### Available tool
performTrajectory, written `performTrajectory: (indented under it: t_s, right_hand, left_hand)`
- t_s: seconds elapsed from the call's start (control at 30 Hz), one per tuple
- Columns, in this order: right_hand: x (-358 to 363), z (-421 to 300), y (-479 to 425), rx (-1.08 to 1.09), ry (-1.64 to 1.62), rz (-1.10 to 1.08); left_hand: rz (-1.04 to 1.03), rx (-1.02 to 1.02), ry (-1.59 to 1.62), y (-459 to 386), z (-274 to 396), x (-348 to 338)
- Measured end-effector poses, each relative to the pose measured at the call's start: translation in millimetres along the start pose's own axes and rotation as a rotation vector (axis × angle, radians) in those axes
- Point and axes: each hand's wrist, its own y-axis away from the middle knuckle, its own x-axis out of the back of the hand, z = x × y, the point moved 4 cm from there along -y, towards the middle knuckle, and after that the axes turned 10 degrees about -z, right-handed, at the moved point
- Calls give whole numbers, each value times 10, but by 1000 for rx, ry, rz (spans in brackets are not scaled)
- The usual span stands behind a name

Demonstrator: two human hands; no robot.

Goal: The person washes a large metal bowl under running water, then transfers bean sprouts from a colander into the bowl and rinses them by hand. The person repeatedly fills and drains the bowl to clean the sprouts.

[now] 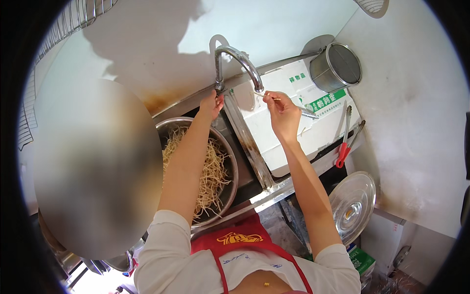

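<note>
My left hand (212, 105) is at the foot of a chrome gooseneck tap (238, 55), fingers curled around its lower part; the exact grip is partly hidden. Just below the spout, my right hand (282, 110) pinches a thin pale root-like strand (261, 95) between thumb and fingertips. A narrow shiny metal piece (309, 113) shows beside that hand; whether it is held or lies on the board is unclear. Under my left forearm, a round steel basin (235, 176) full of similar pale strands (213, 172) sits in the sink. No water stream is visible.
Flattened white cardboard (271, 147) with green print covers the right side of the sink. On it stands a cylindrical mesh strainer (332, 70). Red-handled tongs (343, 150) hang at the right edge, above a clear round lid (352, 209). A blurred patch hides the left.
</note>
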Motion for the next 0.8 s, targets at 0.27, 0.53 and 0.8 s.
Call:
performTrajectory:
  t_s: [0.27,0.53,0.8]
  right_hand:
    - [110,-51,106,40,1,3]
    - [434,-288,247,150,-113,39]
    - [78,161,689,211,427,-91]
  left_hand:
    - [27,7,-72,270,7,0]
    - [-137,-597,-1500,1778,221,-531]
    - [-208,-771,-2073,3213,-379,-317]
